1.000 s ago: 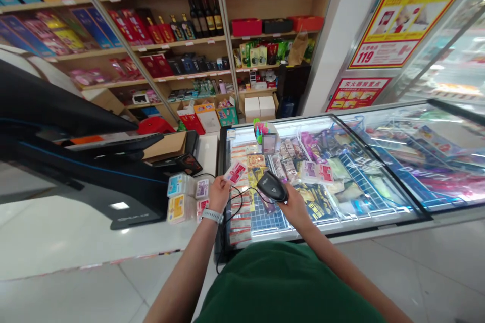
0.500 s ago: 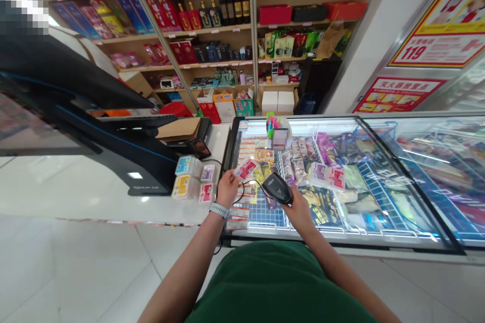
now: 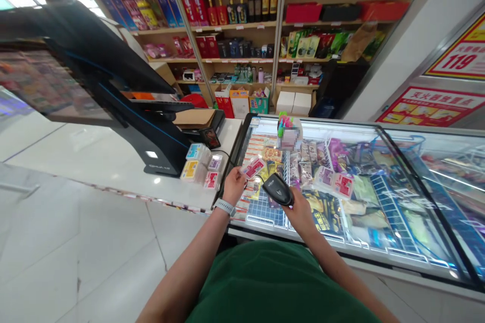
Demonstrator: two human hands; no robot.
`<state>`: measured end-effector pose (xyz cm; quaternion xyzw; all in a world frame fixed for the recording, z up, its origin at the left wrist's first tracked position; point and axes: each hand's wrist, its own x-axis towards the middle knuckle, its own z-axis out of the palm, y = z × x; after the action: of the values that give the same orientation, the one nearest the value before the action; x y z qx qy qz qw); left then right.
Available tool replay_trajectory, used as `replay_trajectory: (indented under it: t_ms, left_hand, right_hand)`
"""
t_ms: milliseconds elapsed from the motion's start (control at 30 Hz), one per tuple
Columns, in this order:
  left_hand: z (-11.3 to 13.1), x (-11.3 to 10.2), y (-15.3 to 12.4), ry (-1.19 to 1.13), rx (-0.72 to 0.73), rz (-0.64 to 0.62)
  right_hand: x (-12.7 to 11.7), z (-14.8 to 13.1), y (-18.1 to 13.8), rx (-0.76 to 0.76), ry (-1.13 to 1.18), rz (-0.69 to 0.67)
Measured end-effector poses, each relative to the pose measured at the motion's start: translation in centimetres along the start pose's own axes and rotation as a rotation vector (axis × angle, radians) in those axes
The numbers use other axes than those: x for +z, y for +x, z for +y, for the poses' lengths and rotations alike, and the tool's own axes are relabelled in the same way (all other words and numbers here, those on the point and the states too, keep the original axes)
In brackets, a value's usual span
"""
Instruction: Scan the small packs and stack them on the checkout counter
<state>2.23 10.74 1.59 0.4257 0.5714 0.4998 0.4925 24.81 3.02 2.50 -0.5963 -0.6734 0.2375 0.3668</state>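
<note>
My left hand (image 3: 234,185) pinches a small flat packet with red and white print (image 3: 253,167) and holds it up over the glass lid of the freezer (image 3: 379,133). A white watch sits on that wrist. My right hand (image 3: 298,209) grips a black handheld barcode scanner (image 3: 278,189), whose head is close to the packet and turned toward it. The scanner's cable runs back toward the counter. Two more packets (image 3: 333,182) lie on the glass to the right.
A black checkout terminal (image 3: 125,106) stands on the white counter (image 3: 94,161) at left, with small boxed goods (image 3: 200,164) beside its base. Shelves of bottles and boxes (image 3: 242,10) fill the back wall. The freezer holds several packaged goods.
The view has swung left and nearer to the counter. Both hands keep the same hold, and the packet and scanner stay close together.
</note>
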Motion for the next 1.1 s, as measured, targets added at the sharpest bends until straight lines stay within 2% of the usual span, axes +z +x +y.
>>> replay_trajectory:
  t_ms: [267, 733, 1100]
  left_hand:
    - [0.2, 1.4, 0.6, 0.013, 0.049, -0.059]
    - [0.5, -0.2, 3.2, -0.046, -0.022, -0.109]
    - [-0.8, 1.0, 5.4, -0.056, -0.05, -0.185]
  right_hand:
    - [-0.8, 0.6, -0.7, 0.056, 0.005, 0.015]
    - [0.0, 0.4, 0.3, 0.121, -0.006, 0.055]
    - [-0.3, -0.3, -0.7, 0.171, -0.031, 0.097]
